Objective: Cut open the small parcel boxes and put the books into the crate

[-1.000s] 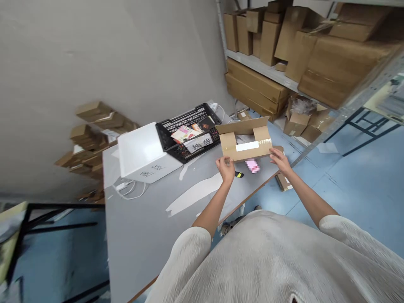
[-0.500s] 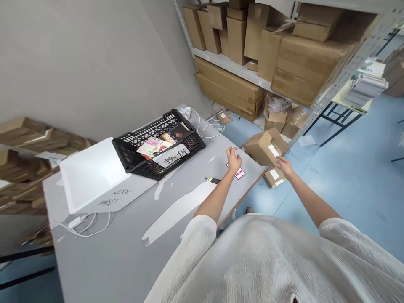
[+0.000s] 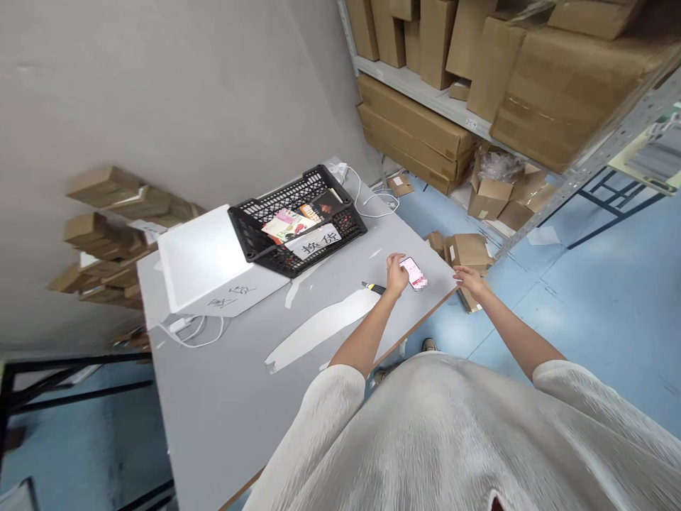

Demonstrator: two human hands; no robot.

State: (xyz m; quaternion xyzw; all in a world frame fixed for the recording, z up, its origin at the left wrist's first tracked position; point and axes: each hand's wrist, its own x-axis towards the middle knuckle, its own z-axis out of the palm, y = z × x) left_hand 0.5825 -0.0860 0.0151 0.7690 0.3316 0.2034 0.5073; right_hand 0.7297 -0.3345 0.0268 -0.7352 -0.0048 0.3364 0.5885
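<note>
My left hand (image 3: 396, 274) is at the left edge of a phone (image 3: 413, 273) lying screen-up on the grey table (image 3: 234, 404). Its fingers are loosely bent and apart; whether they touch the phone is unclear. Just left of that wrist, a utility knife (image 3: 374, 288) with a black handle lies partly hidden by the forearm. My right hand (image 3: 470, 279) hovers at the table's right edge, fingers stretched out and holding nothing. Beyond and below it, a cardboard box (image 3: 469, 250) sits among other cartons on the floor.
A black plastic crate (image 3: 298, 220) holding booklets stands at the table's back, beside a white bin (image 3: 205, 262). White cables (image 3: 205, 341) lie near the bin. Shelving (image 3: 425, 99) with many cartons stands at the far right. More flat boxes (image 3: 111, 241) are stacked at left.
The cardboard box, earlier tilted beside my right hand, now sits lower among the floor cartons, away from it. My left hand has shifted, uncovering more of the phone. The view has turned left.
</note>
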